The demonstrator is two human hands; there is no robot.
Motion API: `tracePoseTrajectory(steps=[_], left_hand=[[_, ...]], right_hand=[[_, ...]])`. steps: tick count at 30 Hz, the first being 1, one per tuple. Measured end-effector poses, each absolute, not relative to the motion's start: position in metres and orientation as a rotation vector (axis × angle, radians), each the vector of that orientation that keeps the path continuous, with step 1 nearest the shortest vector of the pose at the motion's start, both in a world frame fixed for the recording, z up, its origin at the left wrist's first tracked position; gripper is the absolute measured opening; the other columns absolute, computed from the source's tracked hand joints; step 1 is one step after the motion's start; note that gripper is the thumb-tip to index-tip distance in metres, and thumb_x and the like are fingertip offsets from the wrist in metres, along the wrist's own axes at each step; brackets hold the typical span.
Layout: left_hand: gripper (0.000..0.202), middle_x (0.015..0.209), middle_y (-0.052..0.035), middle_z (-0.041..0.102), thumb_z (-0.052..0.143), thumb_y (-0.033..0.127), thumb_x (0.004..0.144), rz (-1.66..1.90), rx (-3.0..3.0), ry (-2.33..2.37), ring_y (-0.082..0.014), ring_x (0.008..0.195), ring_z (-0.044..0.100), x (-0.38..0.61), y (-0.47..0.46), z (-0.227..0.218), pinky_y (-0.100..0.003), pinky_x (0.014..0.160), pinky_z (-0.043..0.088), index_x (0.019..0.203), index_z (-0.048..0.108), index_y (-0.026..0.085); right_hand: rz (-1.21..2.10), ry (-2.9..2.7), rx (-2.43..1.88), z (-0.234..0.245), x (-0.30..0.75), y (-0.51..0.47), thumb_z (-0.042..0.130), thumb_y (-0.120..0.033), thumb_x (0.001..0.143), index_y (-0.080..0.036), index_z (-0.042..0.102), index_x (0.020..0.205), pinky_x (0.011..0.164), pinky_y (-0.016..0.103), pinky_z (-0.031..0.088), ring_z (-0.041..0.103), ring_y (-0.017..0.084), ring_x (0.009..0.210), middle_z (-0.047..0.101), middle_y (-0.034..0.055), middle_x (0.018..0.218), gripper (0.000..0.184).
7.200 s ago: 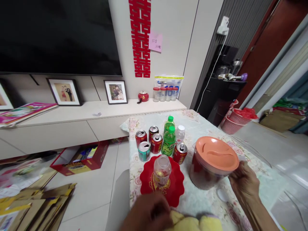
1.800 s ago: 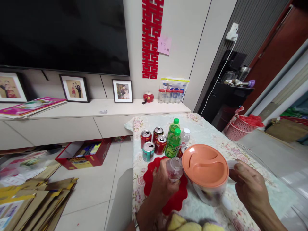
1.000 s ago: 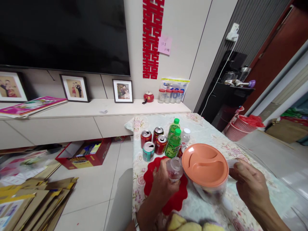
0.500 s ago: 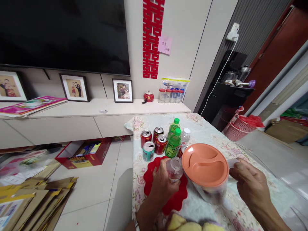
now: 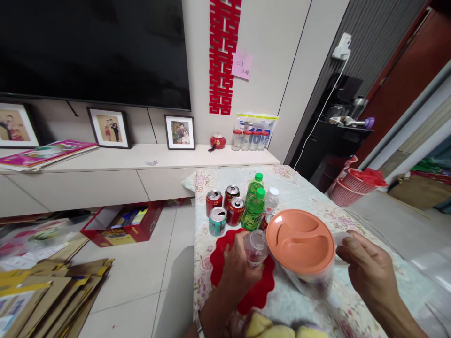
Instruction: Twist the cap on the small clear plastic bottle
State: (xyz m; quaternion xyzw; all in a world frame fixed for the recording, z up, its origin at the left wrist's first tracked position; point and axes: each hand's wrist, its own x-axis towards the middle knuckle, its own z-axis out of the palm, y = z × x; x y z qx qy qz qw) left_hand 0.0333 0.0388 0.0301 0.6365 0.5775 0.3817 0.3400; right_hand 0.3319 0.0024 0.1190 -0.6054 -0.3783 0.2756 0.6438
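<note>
My left hand [image 5: 237,272] is wrapped around a small clear jar [image 5: 256,246] with an open mouth, held over a red scalloped mat [image 5: 246,291]. My right hand [image 5: 366,272] grips the clear handle of a pitcher with an orange lid [image 5: 300,240]. The pitcher is tilted toward the jar, its lid edge touching the jar's rim. Dark red contents show through the pitcher's clear wall [image 5: 312,284].
Behind the mat stand several drink cans [image 5: 225,209], two green bottles [image 5: 253,206] and a white-capped bottle [image 5: 271,197] on the floral tablecloth [image 5: 310,188]. A yellow cloth [image 5: 275,328] lies at the near edge. Flattened cardboard [image 5: 45,295] covers the floor on the left.
Seven seconds ago the jar stood alone on the mat and the pitcher was upright. Since then my left hand took the jar and the pitcher tipped toward it. Nothing moved in the last second.
</note>
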Motion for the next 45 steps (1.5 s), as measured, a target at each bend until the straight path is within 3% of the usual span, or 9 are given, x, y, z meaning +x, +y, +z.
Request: tracePoseTrajectory(steps=[9,18,25,36,39,45], left_hand=[[0.068,0.136,-0.0156,0.098,0.090,0.018,0.073,0.998,1.684,1.493,-0.0492,0.133,0.095,0.036,0.040,0.027,-0.069,0.119,0.075,0.138,0.078,0.028],[0.069,0.136,-0.0125,0.098,0.090,0.018,0.073,0.974,1.717,1.524,-0.0463,0.132,0.095,0.034,0.039,0.027,-0.062,0.116,0.076,0.140,0.079,0.030],[0.068,0.138,-0.0163,0.097,0.091,0.021,0.079,0.902,1.760,1.553,-0.0472,0.131,0.095,0.036,0.038,0.030,-0.065,0.121,0.074,0.146,0.080,0.024],[0.069,0.139,-0.0143,0.097,0.091,0.020,0.079,0.861,1.747,1.576,-0.0474,0.136,0.094,0.037,0.038,0.037,-0.063,0.123,0.072,0.146,0.080,0.028],[0.069,0.136,-0.0125,0.096,0.090,0.020,0.079,0.875,1.730,1.579,-0.0463,0.134,0.094,0.037,0.037,0.036,-0.061,0.122,0.072,0.146,0.078,0.030],[0.068,0.142,-0.0166,0.095,0.087,0.024,0.082,0.934,1.741,1.491,-0.0494,0.136,0.092,0.034,0.037,0.022,-0.070,0.125,0.069,0.148,0.075,0.029]], right_hand=[[0.585,-0.891,-1.421,0.119,0.336,0.001,0.115,-0.103,0.053,-0.025,0.064,0.060,0.066,0.037,0.035,0.044,0.017,0.067,0.049,-0.0014,0.064,0.093],[0.564,-0.947,-1.477,0.114,0.344,0.002,0.109,-0.109,0.058,-0.026,0.067,0.061,0.073,0.040,0.037,0.047,0.019,0.071,0.054,-0.0001,0.066,0.093],[0.522,-0.978,-1.504,0.129,0.339,0.002,0.107,-0.113,0.055,-0.027,0.063,0.060,0.069,0.040,0.031,0.044,0.018,0.069,0.051,-0.0007,0.064,0.097],[0.495,-1.014,-1.506,0.135,0.337,0.003,0.103,-0.117,0.055,-0.027,0.060,0.059,0.065,0.039,0.030,0.041,0.017,0.067,0.046,-0.0015,0.064,0.100],[0.497,-1.039,-1.508,0.132,0.343,0.003,0.103,-0.116,0.058,-0.027,0.059,0.060,0.064,0.038,0.031,0.041,0.017,0.067,0.046,-0.0017,0.065,0.100],[0.506,-1.094,-1.497,0.126,0.352,0.002,0.107,-0.102,0.075,-0.027,0.057,0.064,0.067,0.038,0.033,0.043,0.019,0.069,0.045,-0.0023,0.068,0.090]])
